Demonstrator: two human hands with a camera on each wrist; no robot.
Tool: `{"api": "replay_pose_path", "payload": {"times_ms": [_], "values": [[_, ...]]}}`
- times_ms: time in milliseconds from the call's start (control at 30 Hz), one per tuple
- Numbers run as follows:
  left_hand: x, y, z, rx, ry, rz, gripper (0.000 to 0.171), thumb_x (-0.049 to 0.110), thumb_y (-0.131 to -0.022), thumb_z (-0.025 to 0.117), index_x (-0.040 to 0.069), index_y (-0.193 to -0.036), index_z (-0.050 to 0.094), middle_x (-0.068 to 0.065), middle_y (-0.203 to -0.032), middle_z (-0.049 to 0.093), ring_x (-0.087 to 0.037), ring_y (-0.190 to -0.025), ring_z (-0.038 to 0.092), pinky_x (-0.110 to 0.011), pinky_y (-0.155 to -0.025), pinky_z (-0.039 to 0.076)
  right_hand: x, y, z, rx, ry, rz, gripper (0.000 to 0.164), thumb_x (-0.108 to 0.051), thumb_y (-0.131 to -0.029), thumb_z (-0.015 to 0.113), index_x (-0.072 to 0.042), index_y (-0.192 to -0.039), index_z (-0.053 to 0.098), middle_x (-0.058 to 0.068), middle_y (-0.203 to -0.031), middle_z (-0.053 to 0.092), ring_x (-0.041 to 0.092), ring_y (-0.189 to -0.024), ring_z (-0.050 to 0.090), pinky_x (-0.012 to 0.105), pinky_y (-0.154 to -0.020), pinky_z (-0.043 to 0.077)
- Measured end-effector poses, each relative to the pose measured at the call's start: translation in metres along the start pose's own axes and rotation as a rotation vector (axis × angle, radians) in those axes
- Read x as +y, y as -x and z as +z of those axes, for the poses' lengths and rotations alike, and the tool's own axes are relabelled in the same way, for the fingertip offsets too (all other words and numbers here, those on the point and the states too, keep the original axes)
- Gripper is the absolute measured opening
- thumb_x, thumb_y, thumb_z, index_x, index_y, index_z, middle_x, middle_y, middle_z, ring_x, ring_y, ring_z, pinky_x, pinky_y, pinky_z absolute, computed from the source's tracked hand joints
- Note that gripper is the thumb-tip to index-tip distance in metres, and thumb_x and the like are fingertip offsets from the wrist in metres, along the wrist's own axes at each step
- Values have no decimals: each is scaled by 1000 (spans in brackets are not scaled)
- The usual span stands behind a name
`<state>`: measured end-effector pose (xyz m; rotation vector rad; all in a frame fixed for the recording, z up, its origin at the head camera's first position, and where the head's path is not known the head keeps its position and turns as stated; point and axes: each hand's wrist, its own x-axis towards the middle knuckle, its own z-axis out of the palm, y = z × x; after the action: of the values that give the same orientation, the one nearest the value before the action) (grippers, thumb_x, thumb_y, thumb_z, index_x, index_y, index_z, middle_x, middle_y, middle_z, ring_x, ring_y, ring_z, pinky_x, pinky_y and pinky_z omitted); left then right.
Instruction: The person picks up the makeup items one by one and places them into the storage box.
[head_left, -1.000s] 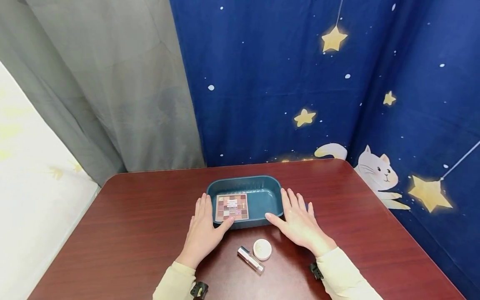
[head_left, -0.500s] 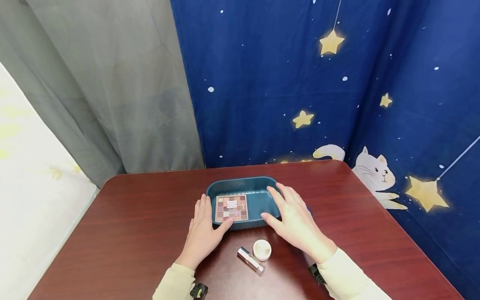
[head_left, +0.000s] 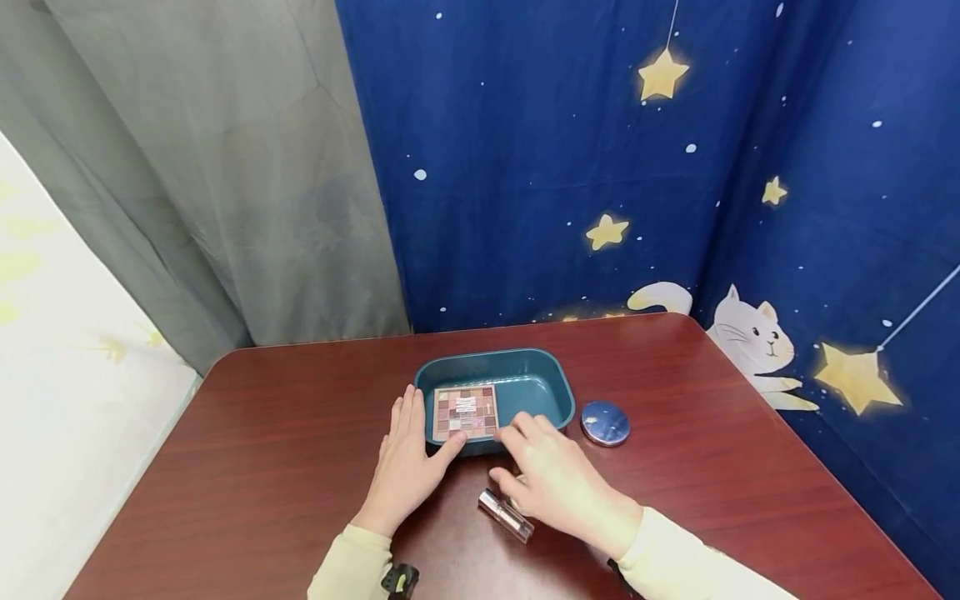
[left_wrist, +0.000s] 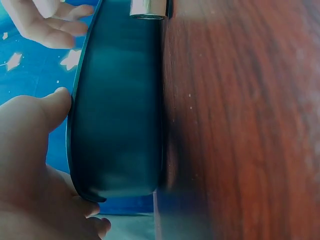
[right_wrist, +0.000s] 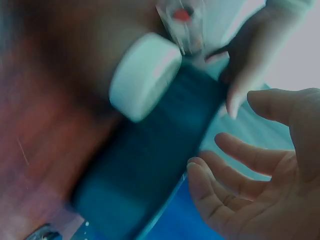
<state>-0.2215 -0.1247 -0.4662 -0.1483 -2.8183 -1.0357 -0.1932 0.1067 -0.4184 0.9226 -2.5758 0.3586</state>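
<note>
A teal tray [head_left: 536, 398] holds a square eyeshadow palette [head_left: 465, 412] in its left half. My left hand [head_left: 405, 475] rests against the tray's left end, its thumb on the near rim. Above the table just in front of the tray is my right hand [head_left: 558, 479], fingers bent and apart, with nothing between them in the right wrist view. That hand mostly hides a small white round jar [right_wrist: 142, 77] in the head view. A lipstick tube [head_left: 506, 516] lies beside the jar, its red tip showing through clear plastic in the right wrist view.
A shiny blue round compact [head_left: 605, 423] lies on the dark red table [head_left: 285, 467] just right of the tray. Grey and star-patterned blue curtains [head_left: 525, 167] hang behind the table's far edge.
My right hand has left the tray's right end and moved left and nearer, over the white jar. The blue compact has come into view. The left hand has stayed put.
</note>
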Motion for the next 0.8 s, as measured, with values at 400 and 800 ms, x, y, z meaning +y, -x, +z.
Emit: {"api": "replay_pose_path", "payload": {"times_ms": [400,800], "values": [[-1,1,-1,4,-23,-1,103,66,-92,59,8,-162,11,-4,-169,2,-29,-154,1,-71,-112,16,-23,6,21,-32,44,-85,32,-34,-85,77,-12,-106,68,-2,-94,47,16,-79,45,31,-65,47],[-2,2,0,10,-59,-5,103,67,-92,57,8,-162,11,-5,-169,5,-28,-154,5,-71,-112,14,-38,16,32,-159,88,-95,30,-40,-82,78,-16,-89,62,-1,-87,50,18,-80,50,33,-67,48]]}}
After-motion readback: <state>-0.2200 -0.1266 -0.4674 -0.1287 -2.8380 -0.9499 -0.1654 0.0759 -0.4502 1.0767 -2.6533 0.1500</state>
